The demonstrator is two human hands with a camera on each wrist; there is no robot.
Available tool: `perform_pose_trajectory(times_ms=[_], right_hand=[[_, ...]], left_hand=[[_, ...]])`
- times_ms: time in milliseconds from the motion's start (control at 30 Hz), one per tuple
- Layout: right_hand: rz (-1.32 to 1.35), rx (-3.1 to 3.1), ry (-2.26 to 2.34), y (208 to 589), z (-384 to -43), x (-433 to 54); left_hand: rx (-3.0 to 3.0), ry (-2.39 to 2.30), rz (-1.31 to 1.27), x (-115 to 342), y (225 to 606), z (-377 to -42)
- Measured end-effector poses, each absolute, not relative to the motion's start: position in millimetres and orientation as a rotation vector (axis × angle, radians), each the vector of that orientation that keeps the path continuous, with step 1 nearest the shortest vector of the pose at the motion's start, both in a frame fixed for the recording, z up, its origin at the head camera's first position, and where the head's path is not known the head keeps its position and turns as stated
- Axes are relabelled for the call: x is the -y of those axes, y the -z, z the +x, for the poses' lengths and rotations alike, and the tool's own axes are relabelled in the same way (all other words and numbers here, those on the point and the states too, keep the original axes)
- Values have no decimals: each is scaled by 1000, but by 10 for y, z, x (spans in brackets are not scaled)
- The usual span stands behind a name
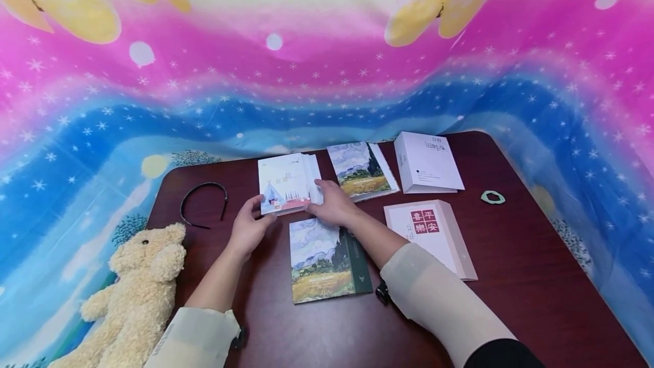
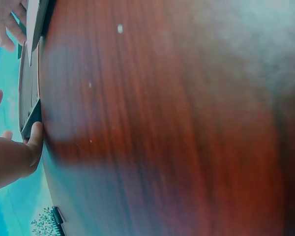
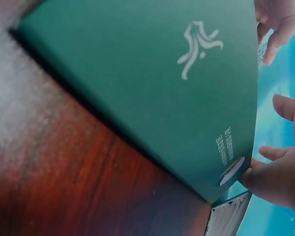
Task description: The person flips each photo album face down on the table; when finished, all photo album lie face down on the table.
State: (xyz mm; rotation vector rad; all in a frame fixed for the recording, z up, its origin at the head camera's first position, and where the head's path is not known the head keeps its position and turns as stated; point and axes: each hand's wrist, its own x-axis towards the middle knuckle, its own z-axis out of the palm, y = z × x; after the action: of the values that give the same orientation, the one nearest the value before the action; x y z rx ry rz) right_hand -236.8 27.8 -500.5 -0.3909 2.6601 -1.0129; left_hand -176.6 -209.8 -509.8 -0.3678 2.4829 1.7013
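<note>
A white book with a tent picture on its cover (image 1: 278,183) lies at the back of the table, pale layers stepped along its right side. My left hand (image 1: 249,227) touches its near left corner, fingers at the side and thumb by the front edge. At its right side is my right hand (image 1: 333,204), fingertips on the pale layers and thumb by the near edge. Both wrist views show the fingers spread and fairly straight. Just below lies a photo album with a landscape painting and green spine (image 1: 322,266), partly under my right forearm.
A second landscape album (image 1: 352,169), a white box-like book (image 1: 431,163) and a white book with red characters (image 1: 421,231) lie to the right. Beyond them is a green hair tie (image 1: 493,197). A black headband (image 1: 204,204) and a teddy bear (image 1: 138,294) are at left.
</note>
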Motion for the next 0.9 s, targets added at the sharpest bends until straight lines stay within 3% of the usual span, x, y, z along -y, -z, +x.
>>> perform_pose_trajectory(times_ms=[900], right_hand=[[-445, -2632, 961, 5021, -2411, -208]], left_hand=[[-2514, -1824, -320, 1960, 5104, -1844]])
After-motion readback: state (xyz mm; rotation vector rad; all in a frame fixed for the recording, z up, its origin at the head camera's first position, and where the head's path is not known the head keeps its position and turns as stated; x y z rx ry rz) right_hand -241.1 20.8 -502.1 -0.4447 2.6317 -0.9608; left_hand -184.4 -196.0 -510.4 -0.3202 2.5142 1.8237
